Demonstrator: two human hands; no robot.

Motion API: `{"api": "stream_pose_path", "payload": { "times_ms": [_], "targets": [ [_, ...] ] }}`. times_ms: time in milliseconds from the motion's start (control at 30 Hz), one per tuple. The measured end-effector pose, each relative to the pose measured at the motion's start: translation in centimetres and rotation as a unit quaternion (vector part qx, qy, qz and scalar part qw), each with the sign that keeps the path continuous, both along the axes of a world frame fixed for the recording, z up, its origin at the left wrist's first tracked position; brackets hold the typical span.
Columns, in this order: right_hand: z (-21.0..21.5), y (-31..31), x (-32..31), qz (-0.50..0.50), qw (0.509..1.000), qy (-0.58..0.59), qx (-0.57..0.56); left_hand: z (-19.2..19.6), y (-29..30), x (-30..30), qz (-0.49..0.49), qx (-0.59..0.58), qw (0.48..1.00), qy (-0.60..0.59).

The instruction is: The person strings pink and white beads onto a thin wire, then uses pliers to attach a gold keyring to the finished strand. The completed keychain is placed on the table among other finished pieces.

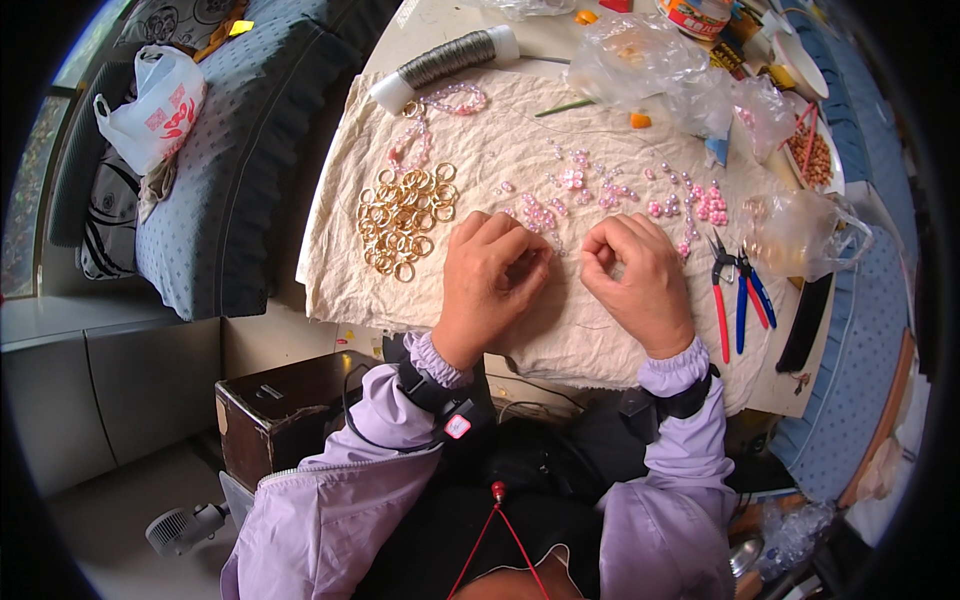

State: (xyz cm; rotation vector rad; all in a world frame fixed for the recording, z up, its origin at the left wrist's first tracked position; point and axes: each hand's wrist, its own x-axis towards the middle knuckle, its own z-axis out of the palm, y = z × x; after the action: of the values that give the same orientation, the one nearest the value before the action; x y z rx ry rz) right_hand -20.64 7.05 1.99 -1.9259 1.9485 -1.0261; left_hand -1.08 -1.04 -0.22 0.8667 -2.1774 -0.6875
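Note:
My left hand and my right hand are over the cream cloth, a short gap between them. On each, thumb and fingertips come together in a pinch; whatever they may hold is too small to make out. Just beyond the fingers lie loose pink and pearly beads, with a pink bead flower among them. A pile of gold rings sits to the left of my left hand. Right of my right hand are pliers with red handles and pliers with blue handles.
A spool of grey wire and a pink bead strand lie at the far left of the cloth. Clear plastic bags crowd the far right. A bowl of brown beads or nuts stands at the right edge, near a black strip.

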Motion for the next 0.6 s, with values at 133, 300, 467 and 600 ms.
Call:
{"api": "stream_pose_path", "payload": {
  "times_ms": [133, 300, 467, 600],
  "targets": [
    [0.09, -0.03, 0.01, 0.011, 1.000, 0.000, 0.002, -0.07, -0.09, 0.01, -0.010, -0.014, 1.000, -0.008],
    [0.12, -0.06, 0.04, 0.014, 0.999, -0.030, 0.000, -0.14, -0.13, -0.11, -0.012, -0.027, 0.999, -0.016],
    [0.23, -0.02, 0.12, 0.016, 0.999, -0.045, 0.001, -0.29, -0.12, -0.08, -0.010, -0.032, 0.999, -0.019],
    [0.24, -0.20, 0.41, 0.041, 0.997, -0.062, -0.023, -0.42, -0.18, 0.02, -0.014, -0.037, 0.999, -0.007]
  ]
}}
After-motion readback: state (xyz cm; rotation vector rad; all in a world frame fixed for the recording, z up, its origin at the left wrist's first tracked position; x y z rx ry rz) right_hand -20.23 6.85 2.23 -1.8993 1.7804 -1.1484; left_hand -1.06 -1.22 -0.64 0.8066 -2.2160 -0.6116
